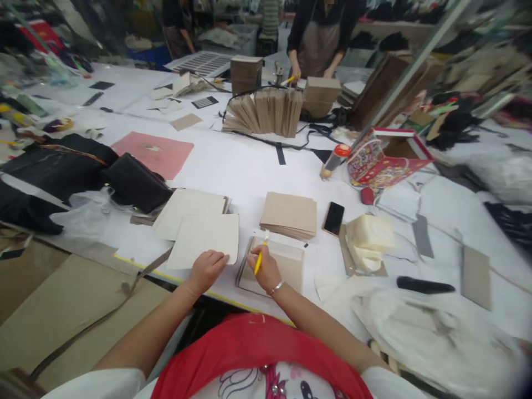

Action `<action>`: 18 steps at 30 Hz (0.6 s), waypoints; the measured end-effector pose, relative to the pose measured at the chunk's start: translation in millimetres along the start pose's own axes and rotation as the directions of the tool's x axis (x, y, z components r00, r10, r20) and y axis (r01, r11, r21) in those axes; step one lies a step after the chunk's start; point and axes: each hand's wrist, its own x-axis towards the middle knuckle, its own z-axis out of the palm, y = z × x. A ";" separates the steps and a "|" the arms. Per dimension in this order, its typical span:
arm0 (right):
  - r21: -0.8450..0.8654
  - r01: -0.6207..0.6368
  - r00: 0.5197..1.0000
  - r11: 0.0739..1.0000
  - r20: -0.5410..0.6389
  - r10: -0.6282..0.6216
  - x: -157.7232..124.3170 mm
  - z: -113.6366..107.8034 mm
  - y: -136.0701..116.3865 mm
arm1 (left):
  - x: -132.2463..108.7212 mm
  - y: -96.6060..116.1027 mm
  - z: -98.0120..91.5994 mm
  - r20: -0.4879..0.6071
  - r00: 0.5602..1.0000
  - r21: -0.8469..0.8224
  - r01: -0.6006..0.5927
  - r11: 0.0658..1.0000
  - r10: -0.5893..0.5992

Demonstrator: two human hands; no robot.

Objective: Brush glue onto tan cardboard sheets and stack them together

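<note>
Beyond the right hand (266, 270) lie tan cards (288, 214) and a phone (333, 218).

Even, fairly bright light covers my white tabletop (245, 172), with soft shadows. My left hand (208, 270) and right hand (266, 270), below center, look fairly clear; the frame's left and right edges smear and stretch, and the top is dimmer and blurred.

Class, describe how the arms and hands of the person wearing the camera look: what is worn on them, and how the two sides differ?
Both the left hand and right hand are ungloved. The white sleeves are short, leaving the forearms bare. The right wrist wears a silvery bracelet; none shows on the left.
</note>
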 end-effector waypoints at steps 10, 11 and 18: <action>-0.148 -0.192 0.971 0.970 -0.175 0.165 -62.3 -57.9 87.2 | -7.7 59.3 51.1 0.177 0.959 -0.104 -0.205 0.973 0.221; -0.183 -0.223 0.965 0.958 -0.183 0.189 -70.7 -64.5 100.7 | -8.1 60.0 57.5 0.231 0.939 -0.123 -0.233 0.965 0.257; -0.467 -0.275 0.961 0.840 -0.162 0.225 -85.2 -71.1 149.8 | -3.1 72.5 87.9 0.457 0.830 -0.205 -0.252 0.946 0.320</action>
